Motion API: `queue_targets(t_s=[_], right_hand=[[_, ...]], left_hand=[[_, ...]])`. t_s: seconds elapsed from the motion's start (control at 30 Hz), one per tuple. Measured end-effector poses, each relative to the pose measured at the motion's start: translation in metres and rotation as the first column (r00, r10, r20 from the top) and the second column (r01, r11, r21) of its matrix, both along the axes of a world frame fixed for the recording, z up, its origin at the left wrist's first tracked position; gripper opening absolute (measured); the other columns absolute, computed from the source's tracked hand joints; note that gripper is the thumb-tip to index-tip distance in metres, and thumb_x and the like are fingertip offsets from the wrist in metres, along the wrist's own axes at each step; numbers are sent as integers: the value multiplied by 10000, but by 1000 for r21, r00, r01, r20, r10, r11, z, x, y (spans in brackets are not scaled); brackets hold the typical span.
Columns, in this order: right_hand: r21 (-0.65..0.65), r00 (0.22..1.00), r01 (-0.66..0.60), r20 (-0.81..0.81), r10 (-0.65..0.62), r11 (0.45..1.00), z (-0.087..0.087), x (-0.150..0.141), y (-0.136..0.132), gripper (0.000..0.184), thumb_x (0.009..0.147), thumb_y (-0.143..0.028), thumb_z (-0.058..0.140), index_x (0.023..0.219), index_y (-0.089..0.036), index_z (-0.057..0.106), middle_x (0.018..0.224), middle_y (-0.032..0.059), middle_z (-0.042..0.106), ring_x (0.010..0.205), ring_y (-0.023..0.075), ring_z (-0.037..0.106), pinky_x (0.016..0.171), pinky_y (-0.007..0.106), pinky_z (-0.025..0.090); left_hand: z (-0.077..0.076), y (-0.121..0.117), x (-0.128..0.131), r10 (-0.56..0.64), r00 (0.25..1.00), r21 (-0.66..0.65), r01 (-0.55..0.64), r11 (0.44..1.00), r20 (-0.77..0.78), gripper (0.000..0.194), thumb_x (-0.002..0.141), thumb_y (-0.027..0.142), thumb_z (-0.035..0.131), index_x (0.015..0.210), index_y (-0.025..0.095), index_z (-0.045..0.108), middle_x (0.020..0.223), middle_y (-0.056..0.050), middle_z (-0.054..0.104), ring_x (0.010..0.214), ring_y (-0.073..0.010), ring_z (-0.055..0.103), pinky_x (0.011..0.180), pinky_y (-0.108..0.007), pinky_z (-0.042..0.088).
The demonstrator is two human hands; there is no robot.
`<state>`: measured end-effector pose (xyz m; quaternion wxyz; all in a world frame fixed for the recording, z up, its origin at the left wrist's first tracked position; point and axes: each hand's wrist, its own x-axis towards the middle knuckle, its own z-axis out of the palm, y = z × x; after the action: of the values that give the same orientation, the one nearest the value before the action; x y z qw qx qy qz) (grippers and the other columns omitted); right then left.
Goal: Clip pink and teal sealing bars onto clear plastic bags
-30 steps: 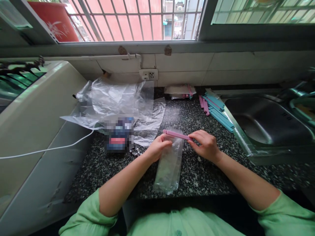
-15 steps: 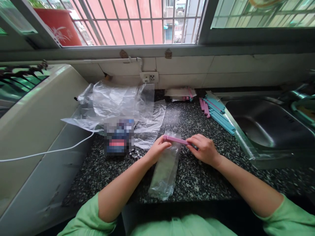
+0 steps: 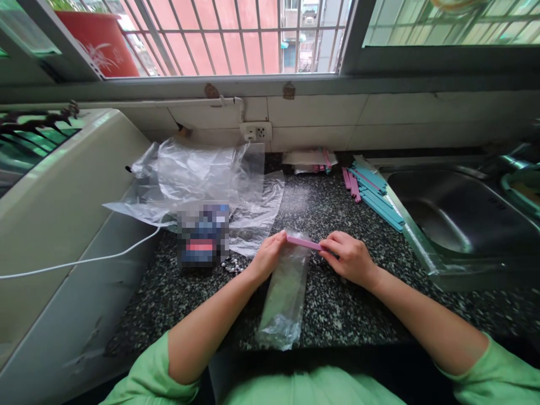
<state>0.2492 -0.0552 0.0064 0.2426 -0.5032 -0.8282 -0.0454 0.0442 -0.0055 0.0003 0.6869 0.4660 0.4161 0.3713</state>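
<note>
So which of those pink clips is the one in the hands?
The pink clip across the small clear bag's top, pinched at both ends; the other clips lie beside the sink.

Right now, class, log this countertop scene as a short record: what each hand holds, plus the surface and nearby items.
left hand: grips left end of the pink plastic sealing clip
right hand: pinches clip's right end
under clip: narrow clear plastic bag, lying flat
surface: speckled black stone counter
nearby: pile of blue and pink clips; steel sink

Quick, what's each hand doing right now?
Left hand: closed on the pink clip and the small clear bag.
Right hand: closed on the pink clip's other end.
</note>
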Motion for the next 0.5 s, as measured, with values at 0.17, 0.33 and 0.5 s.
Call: queue_targets(t_s=[0.17,0.33,0.5], right_hand=[[-23,1000,-9,-9,9,1000,-4,0,-1,182,865,-259,482,782,-169,617,682,36,603,624,136,558,584,241,415],[33,997,-44,-67,46,998,-5,1,2,205,882,-268,459,784,-169,611,660,37,597,602,130,554,583,231,428],[84,995,-51,-82,58,995,-3,2,2,176,870,-262,491,789,-168,616,657,36,606,601,133,557,578,231,431]], left_hand=[[-4,-1,2,13,998,-80,-9,997,54,438,586,577,640,575,144,581,545,14,548,534,-111,420,535,-231,309],[-9,0,3,80,988,-138,-61,989,133,393,551,523,688,561,143,592,525,25,561,503,-97,426,519,-221,307],[-11,1,4,120,975,-193,-84,978,185,354,548,473,708,556,138,595,509,26,565,483,-91,436,504,-218,316]])
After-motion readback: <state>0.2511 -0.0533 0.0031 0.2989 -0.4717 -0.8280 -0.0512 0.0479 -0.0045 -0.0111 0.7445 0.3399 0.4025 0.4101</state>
